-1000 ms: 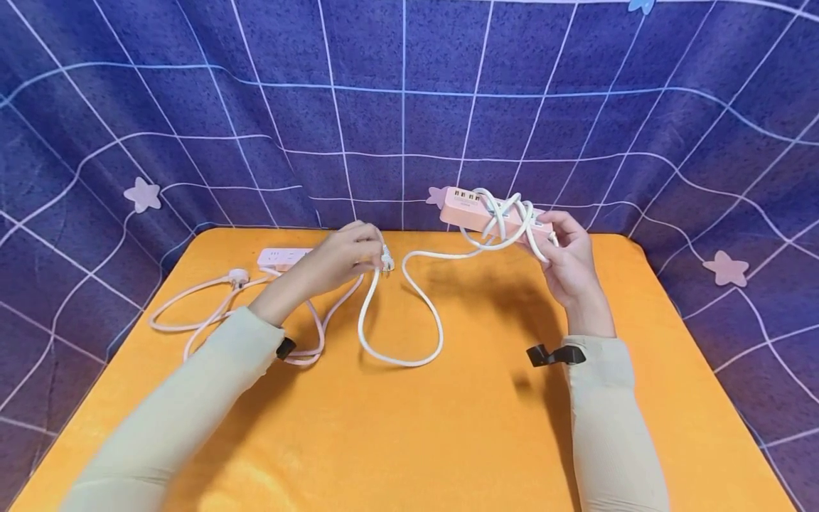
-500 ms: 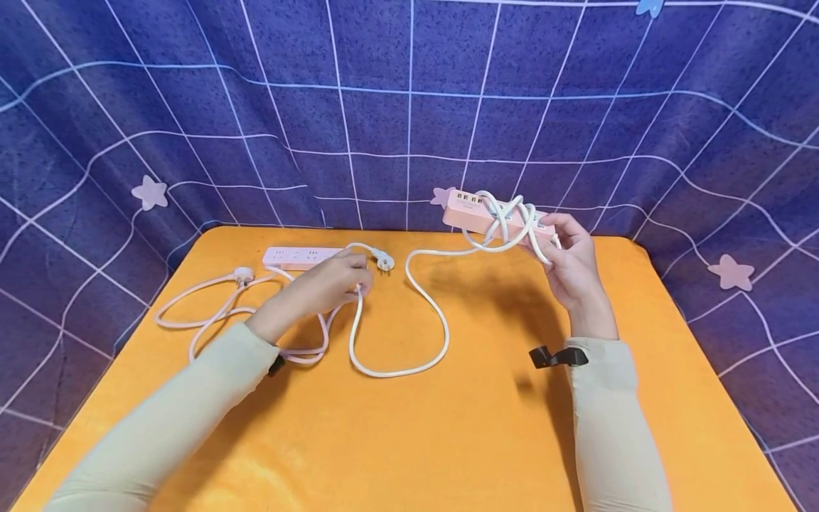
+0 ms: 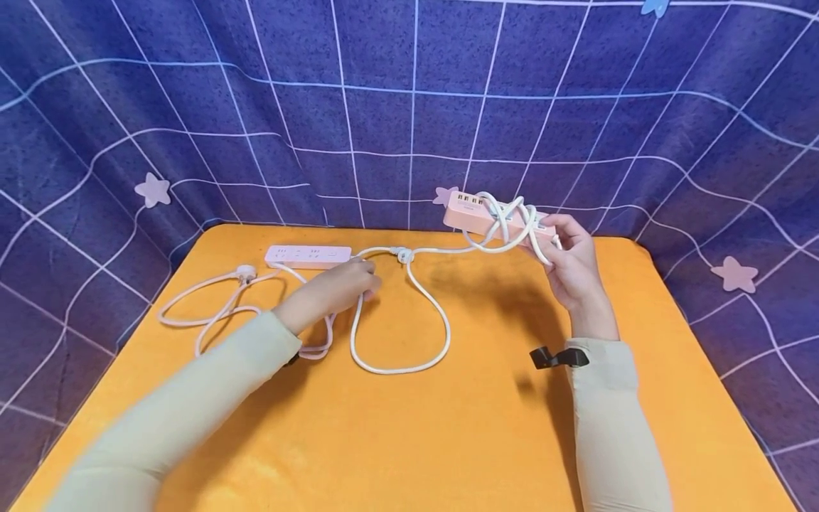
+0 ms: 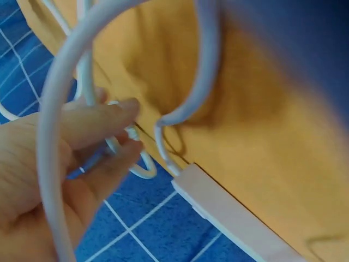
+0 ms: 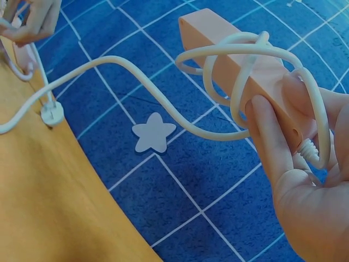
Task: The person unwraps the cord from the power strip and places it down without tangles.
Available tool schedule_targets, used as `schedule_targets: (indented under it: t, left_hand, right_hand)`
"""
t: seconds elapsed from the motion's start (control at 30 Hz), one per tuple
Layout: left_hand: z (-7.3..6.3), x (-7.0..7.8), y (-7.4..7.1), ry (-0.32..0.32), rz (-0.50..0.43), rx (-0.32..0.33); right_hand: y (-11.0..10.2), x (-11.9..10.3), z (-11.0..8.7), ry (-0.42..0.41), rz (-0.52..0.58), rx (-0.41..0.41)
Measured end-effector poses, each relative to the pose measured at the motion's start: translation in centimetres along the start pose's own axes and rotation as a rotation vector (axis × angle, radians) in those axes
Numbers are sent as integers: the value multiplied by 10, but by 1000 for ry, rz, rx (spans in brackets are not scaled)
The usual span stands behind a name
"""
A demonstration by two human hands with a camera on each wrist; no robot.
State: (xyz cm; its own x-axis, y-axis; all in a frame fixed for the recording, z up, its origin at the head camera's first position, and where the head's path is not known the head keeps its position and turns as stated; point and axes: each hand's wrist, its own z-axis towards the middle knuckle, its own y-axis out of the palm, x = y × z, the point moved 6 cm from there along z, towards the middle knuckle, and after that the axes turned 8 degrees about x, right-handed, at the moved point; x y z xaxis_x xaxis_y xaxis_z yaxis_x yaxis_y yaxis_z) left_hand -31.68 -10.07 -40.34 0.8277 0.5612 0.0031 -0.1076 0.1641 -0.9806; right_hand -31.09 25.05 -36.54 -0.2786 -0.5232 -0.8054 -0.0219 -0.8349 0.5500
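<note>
My right hand [image 3: 572, 263] holds a pink power strip [image 3: 470, 213] up off the table, thumb and fingers around one end. White cord [image 5: 251, 52] is wrapped and crossed around the strip's middle. From there the cord runs left over the table in a wide loop to my left hand [image 3: 339, 288]. In the left wrist view, the cord passes between the thumb [image 4: 92, 123] and fingers of that hand. Its white plug [image 3: 404, 255] lies just right of the hand, beside the loop. A second, paler pink power strip [image 3: 307, 256] lies behind the left hand, which partly hides it.
The second strip's pink cord [image 3: 173, 323] lies in loose loops at the left, with its plug [image 3: 246, 272] among them. Orange cloth covers the table [image 3: 409, 441]. A blue gridded curtain [image 3: 409, 121] with star shapes stands close behind and at both sides.
The left hand came down and left from beside the plug, then shifted slightly right. The plug has moved right to beside the cord's loop. The right hand stays nearly still with the strip.
</note>
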Motion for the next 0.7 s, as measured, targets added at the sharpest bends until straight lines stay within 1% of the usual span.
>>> schedule_targets:
  t: [0.07,0.17,0.27,0.3,0.37,0.4,0.47,0.57,0.67,0.7]
  left_hand:
    - [-1,1,0,-18,-28,-56]
    - [-5,3,3,-58,-51,-197]
    - [-10,5,4,-121,-65,-326]
    - [-11,6,2,-146,-66,-356]
    - [-12,7,-4,-178,-63,-381]
    - [-11,9,-9,-182,-58,-379]
    - [-8,12,-22,-186,-69,-350]
    - [-1,18,-46,-172,-109,-270]
    - [7,22,-68,-191,-166,-181]
    - [10,22,-74,-205,-178,-154]
  right_hand:
    - [0,0,0,-1,-1,3]
    - [0,1,0,1,-8,1]
    - [2,2,0,4,2,-6]
    - [2,2,0,4,0,-6]
    - [2,2,0,4,4,-8]
    - [3,1,0,4,4,-9]
    - [3,1,0,2,8,-11]
    - [3,0,-1,-3,7,-10]
    - [2,-1,-1,-9,3,-4]
    - [2,-1,-1,-10,0,-4]
